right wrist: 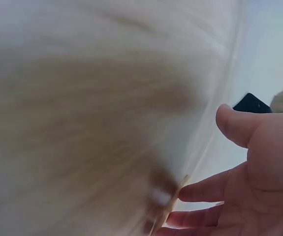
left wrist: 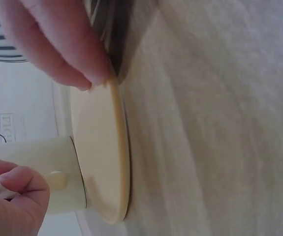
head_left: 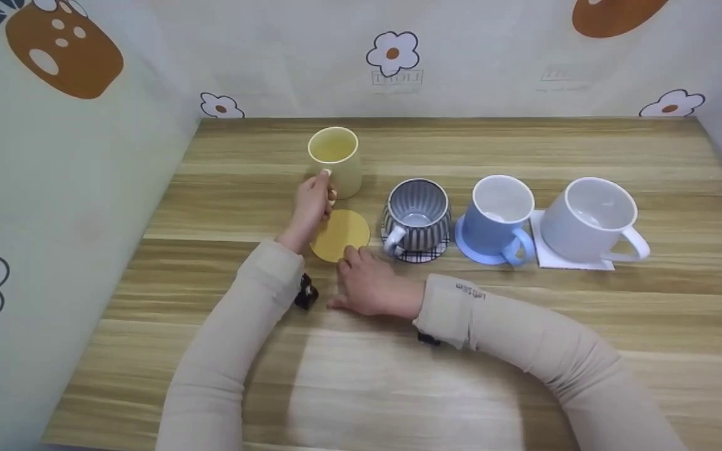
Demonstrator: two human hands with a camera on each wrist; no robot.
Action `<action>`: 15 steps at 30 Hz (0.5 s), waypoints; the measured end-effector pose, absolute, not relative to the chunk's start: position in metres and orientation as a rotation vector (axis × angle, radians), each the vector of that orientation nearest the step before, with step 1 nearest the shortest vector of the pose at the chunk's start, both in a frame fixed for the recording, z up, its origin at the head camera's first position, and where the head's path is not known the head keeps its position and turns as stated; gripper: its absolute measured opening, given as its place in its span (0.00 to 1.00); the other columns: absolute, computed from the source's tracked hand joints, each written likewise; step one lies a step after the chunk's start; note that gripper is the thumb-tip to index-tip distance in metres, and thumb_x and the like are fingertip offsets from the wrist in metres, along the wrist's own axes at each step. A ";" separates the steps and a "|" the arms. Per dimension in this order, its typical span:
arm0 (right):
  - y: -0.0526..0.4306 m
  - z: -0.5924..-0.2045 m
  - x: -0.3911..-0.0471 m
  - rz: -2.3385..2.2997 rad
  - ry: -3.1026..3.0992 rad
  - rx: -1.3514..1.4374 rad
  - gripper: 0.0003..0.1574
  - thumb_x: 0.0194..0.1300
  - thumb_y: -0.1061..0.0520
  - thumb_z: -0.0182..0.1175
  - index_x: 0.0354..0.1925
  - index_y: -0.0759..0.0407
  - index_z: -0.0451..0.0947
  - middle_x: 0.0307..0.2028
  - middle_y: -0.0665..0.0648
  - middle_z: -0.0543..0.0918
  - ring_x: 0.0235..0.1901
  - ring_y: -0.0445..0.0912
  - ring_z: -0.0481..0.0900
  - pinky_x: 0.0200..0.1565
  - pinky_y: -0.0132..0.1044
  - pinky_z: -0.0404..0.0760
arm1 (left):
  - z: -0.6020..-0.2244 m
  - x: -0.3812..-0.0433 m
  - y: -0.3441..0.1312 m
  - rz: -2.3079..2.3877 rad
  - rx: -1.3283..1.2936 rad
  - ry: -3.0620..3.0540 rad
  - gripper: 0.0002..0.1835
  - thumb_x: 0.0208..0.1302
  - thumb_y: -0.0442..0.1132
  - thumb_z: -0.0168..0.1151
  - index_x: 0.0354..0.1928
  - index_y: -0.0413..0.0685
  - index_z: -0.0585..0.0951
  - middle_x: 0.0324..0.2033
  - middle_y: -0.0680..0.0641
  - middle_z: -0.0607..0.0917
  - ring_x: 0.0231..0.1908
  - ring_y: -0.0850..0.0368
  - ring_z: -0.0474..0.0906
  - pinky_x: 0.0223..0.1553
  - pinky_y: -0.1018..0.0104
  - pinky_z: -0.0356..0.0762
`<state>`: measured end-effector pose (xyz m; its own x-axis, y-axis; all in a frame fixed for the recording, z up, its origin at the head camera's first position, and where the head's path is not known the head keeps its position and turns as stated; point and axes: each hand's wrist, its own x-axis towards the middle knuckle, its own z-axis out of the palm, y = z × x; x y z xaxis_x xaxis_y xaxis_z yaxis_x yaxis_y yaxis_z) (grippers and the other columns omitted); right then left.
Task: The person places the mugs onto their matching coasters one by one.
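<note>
My left hand grips the handle of a pale yellow mug, which stands upright on the table behind a round yellow coaster. In the left wrist view the thumb and fingers of that hand curl round the handle, and the mug looks close to the coaster's far side. My right hand reaches in from the right, its fingertips on the coaster's near edge. Seen from the right wrist, this hand has its fingers extended against the coaster's rim, with the thumb held apart.
To the right, a grey striped mug stands on a checked coaster. Farther along are a blue mug on a blue round coaster and a white mug on a white square coaster. A patterned wall borders the wooden table.
</note>
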<state>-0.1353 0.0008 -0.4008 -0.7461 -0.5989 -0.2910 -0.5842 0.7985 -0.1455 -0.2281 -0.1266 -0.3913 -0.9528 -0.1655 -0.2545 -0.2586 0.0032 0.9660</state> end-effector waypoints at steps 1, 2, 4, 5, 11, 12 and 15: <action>0.000 -0.401 -0.136 -0.059 2.663 -0.903 0.48 0.74 0.32 0.60 0.71 0.69 0.70 0.68 0.67 0.71 0.64 0.59 0.72 0.67 0.49 0.77 | -0.392 -0.228 -0.126 2.132 -0.469 2.176 0.19 0.87 0.45 0.43 0.33 0.45 0.71 0.22 0.55 0.70 0.16 0.69 0.60 0.17 0.79 0.57; 0.000 -0.401 -0.136 -0.050 2.664 -0.907 0.48 0.75 0.32 0.60 0.71 0.69 0.70 0.66 0.66 0.71 0.63 0.59 0.73 0.66 0.48 0.77 | -0.393 -0.227 -0.125 2.144 -0.480 2.174 0.19 0.87 0.45 0.43 0.34 0.45 0.71 0.23 0.55 0.70 0.16 0.69 0.60 0.17 0.79 0.57; 0.001 -0.401 -0.136 -0.035 2.670 -0.915 0.48 0.75 0.33 0.60 0.71 0.69 0.70 0.65 0.66 0.72 0.61 0.58 0.73 0.64 0.47 0.79 | -0.394 -0.227 -0.124 2.166 -0.501 2.173 0.19 0.87 0.45 0.43 0.34 0.45 0.71 0.24 0.55 0.69 0.17 0.68 0.59 0.19 0.78 0.58; 0.001 -0.401 -0.136 -0.027 2.676 -0.921 0.47 0.75 0.33 0.60 0.71 0.69 0.70 0.64 0.66 0.72 0.61 0.57 0.74 0.63 0.47 0.80 | -0.394 -0.226 -0.123 2.172 -0.509 2.176 0.18 0.87 0.45 0.43 0.35 0.44 0.71 0.25 0.55 0.68 0.18 0.68 0.59 0.20 0.78 0.58; 0.003 -0.403 -0.135 -0.032 2.721 -0.962 0.45 0.73 0.35 0.63 0.69 0.69 0.73 0.60 0.64 0.74 0.57 0.56 0.74 0.56 0.45 0.83 | -0.395 -0.224 -0.118 2.196 -0.548 2.204 0.18 0.88 0.44 0.41 0.37 0.43 0.71 0.27 0.54 0.67 0.18 0.68 0.57 0.23 0.76 0.58; 0.003 -0.403 -0.135 -0.040 2.726 -0.967 0.45 0.73 0.35 0.63 0.69 0.70 0.73 0.60 0.65 0.74 0.57 0.57 0.75 0.56 0.45 0.83 | -0.394 -0.224 -0.118 2.199 -0.555 2.208 0.18 0.88 0.44 0.41 0.37 0.43 0.71 0.27 0.54 0.67 0.18 0.67 0.57 0.23 0.76 0.57; 0.003 -0.404 -0.135 -0.074 2.734 -0.971 0.45 0.73 0.36 0.64 0.68 0.71 0.74 0.58 0.65 0.75 0.56 0.57 0.75 0.58 0.46 0.82 | -0.393 -0.223 -0.117 2.208 -0.568 2.208 0.18 0.88 0.43 0.41 0.36 0.43 0.71 0.28 0.54 0.67 0.19 0.67 0.57 0.23 0.76 0.57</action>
<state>-0.1346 0.0035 -0.4037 -0.7506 -0.6275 -0.2068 -0.6154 0.7780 -0.1270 -0.2232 -0.1170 -0.3933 -0.9354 -0.2715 -0.2265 -0.2264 -0.0320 0.9735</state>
